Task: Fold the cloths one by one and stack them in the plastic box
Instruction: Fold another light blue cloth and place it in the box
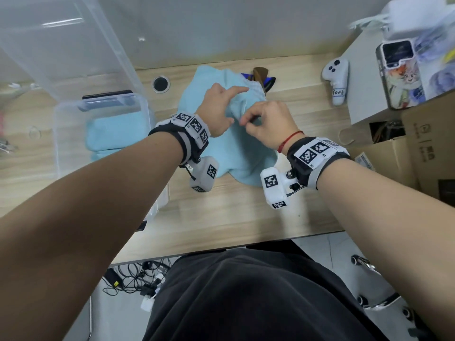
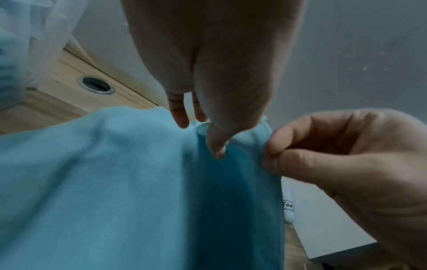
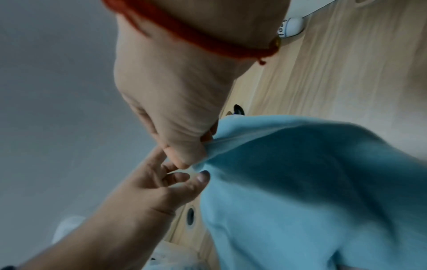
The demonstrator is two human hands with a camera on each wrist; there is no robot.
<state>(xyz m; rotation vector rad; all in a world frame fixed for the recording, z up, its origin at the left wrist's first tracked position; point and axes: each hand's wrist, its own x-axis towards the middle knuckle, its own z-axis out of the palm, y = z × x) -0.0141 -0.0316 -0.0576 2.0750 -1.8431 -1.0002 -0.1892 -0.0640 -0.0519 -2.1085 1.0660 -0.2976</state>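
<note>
A light blue cloth (image 1: 236, 153) lies crumpled on the wooden table, its upper part lifted between my hands. My right hand (image 1: 248, 121) pinches a raised edge of the cloth (image 3: 289, 164) between thumb and forefinger (image 2: 270, 157). Right beside it, my left hand (image 1: 225, 105) has its thumb (image 2: 216, 146) against the cloth and its fingers held straight and spread behind the edge, not gripping. The clear plastic box (image 1: 56, 134) stands at the left with folded light blue cloths (image 1: 110, 134) inside.
The box's clear lid (image 1: 61, 45) leans behind it. Dark cloths (image 1: 264, 77) show from under the blue one. A white controller (image 1: 336, 77), a phone (image 1: 398, 75) on a grey box and an open cardboard box (image 1: 406, 156) crowd the right. A cable hole (image 1: 160, 84) is at the back.
</note>
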